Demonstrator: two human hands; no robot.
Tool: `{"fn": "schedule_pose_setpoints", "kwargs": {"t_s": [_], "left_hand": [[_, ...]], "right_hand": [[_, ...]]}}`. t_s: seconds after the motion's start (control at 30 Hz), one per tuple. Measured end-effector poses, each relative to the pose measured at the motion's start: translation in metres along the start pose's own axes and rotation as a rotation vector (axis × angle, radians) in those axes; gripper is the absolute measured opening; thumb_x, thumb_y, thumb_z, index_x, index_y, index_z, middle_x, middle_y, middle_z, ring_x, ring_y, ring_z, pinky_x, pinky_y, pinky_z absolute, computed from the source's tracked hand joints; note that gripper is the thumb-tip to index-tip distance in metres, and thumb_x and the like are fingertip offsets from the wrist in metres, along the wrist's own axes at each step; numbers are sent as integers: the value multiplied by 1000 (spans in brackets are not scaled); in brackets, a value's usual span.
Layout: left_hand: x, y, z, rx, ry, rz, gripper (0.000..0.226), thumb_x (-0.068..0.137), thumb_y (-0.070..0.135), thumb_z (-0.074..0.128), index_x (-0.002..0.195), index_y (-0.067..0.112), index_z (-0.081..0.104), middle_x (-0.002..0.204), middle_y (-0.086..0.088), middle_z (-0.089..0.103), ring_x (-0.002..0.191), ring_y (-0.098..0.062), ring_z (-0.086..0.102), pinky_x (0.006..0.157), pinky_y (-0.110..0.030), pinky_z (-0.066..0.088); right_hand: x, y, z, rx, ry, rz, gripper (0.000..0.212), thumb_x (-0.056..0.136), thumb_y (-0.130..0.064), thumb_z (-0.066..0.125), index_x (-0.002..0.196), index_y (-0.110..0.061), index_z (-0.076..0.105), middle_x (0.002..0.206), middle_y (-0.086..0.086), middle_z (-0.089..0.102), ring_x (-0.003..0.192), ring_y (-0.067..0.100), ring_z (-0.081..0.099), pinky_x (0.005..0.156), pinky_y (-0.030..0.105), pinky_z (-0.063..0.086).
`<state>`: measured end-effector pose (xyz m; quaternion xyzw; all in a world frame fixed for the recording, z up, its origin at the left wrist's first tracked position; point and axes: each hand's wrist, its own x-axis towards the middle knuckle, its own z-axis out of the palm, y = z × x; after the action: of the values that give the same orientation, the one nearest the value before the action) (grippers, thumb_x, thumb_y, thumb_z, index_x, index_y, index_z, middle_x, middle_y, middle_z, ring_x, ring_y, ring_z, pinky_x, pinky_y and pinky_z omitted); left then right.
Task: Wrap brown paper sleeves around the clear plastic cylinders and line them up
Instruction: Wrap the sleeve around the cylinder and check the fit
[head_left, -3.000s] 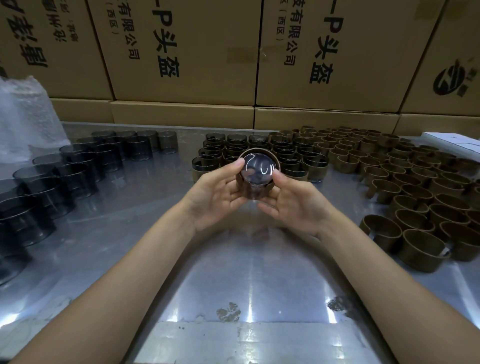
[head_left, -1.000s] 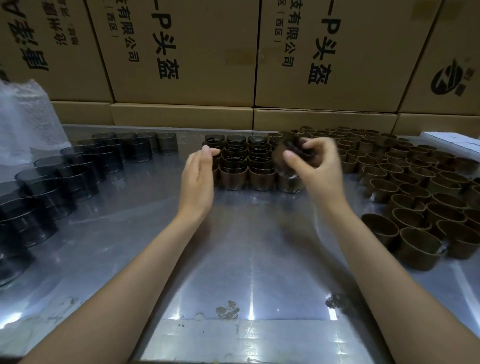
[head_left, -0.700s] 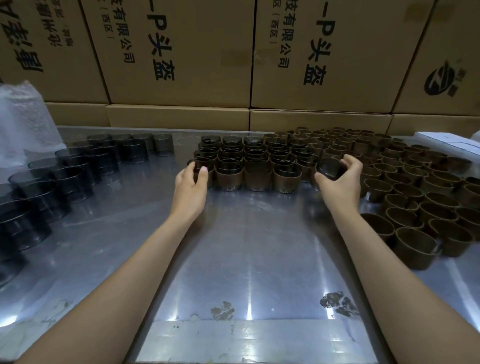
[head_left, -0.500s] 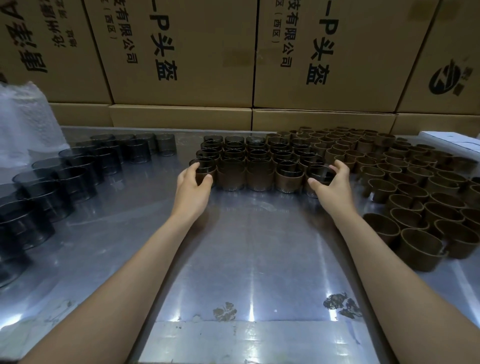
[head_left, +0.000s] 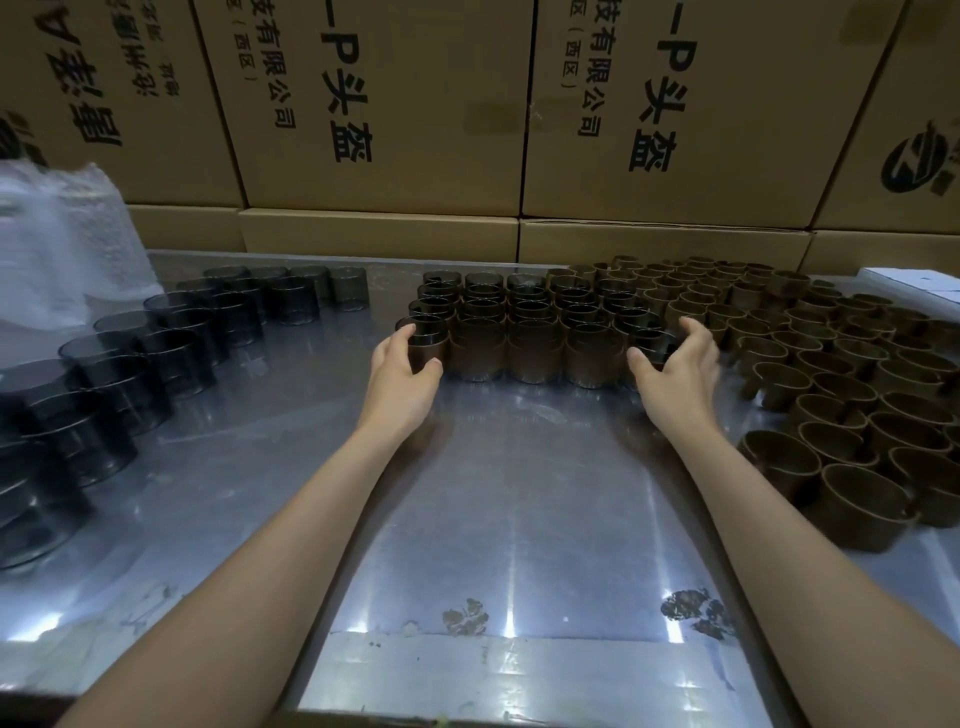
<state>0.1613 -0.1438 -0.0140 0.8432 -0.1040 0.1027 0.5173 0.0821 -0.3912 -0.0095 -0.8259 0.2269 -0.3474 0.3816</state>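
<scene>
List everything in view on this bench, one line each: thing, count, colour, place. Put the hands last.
sleeved cylinders: dozens, clear with brown paper wraps, packed in rows at table centre.
bare cylinders: many, clear and dark-tinted, rows along the left side.
empty paper sleeves: many, brown, open loops crowding the right side.
table: one, shiny metal, under everything.
cardboard boxes: several, tan with black print, stacked behind the table.
plastic bag: one, translucent white, far left.
white sheet: one, far right edge.
left hand: cupping the front row's left end.
right hand: cupping its right end.
</scene>
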Motion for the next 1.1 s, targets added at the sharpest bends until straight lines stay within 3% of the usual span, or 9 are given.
{"fn": "schedule_pose_setpoints", "kwargs": {"t_s": [0.1,0.17,0.23,0.33,0.43,0.6,0.73,0.93,1.1], "left_hand": [[1,-3,-1,-25,57,-23,53,99,19,46,148,18,28,153,-5,28,134,-24,37,104,-28,34],[3,-7,-6,-15,129,-41,51,99,15,45,147,17,29,153,-5,27,132,-22,39,93,-22,31],[9,-13,-14,39,191,-69,50,97,11,44,146,14,30,153,-7,25,131,-25,39,98,-26,32],[25,-28,-31,209,238,-112,45,95,8,44,139,9,39,147,-11,29,128,-31,40,106,-39,36],[45,-47,-51,597,163,5,39,93,9,46,132,4,46,145,-15,32,130,-34,34,102,-42,35],[91,-62,-81,1075,7,70,46,98,28,42,141,12,43,158,-16,16,145,-34,13,115,-45,18],[121,-56,-92,1166,-125,-46,45,100,34,41,143,23,42,161,-15,-1,147,-38,-3,118,-47,11],[145,-47,-89,1230,-203,-129,48,101,34,39,147,19,37,161,-12,0,147,-34,-8,118,-46,7],[147,-48,-91,1230,-144,-102,43,96,34,46,131,11,55,146,-14,29,137,-35,22,115,-44,18]], "right_hand": [[-13,-15,0,-57,169,-182,47,92,-20,58,134,-11,38,141,11,32,130,24,29,99,25,24],[-25,-29,6,-80,130,-324,34,92,-20,55,124,-15,47,127,5,42,119,18,37,92,25,32],[-41,-41,16,-87,-37,-466,17,93,-19,52,110,-21,56,108,-5,51,105,12,45,81,24,37],[-63,-49,33,-164,-406,-588,13,94,-22,50,98,-29,60,92,-12,54,92,8,48,75,30,44],[-69,-49,43,-273,-603,-609,13,95,-31,49,103,-33,59,90,-16,48,95,7,45,75,29,41],[-65,-50,48,-315,-632,-607,18,97,-37,45,113,-34,53,95,-14,45,99,9,43,78,26,32],[-62,-49,51,-320,-647,-613,20,97,-37,43,116,-35,51,91,-14,43,98,10,43,83,28,35],[-61,-47,54,-315,-648,-616,20,97,-38,43,116,-37,51,87,-15,42,95,8,42,81,27,31],[-59,-47,55,-310,-659,-603,19,97,-39,44,114,-38,51,83,-17,41,91,7,40,80,27,30]]}}
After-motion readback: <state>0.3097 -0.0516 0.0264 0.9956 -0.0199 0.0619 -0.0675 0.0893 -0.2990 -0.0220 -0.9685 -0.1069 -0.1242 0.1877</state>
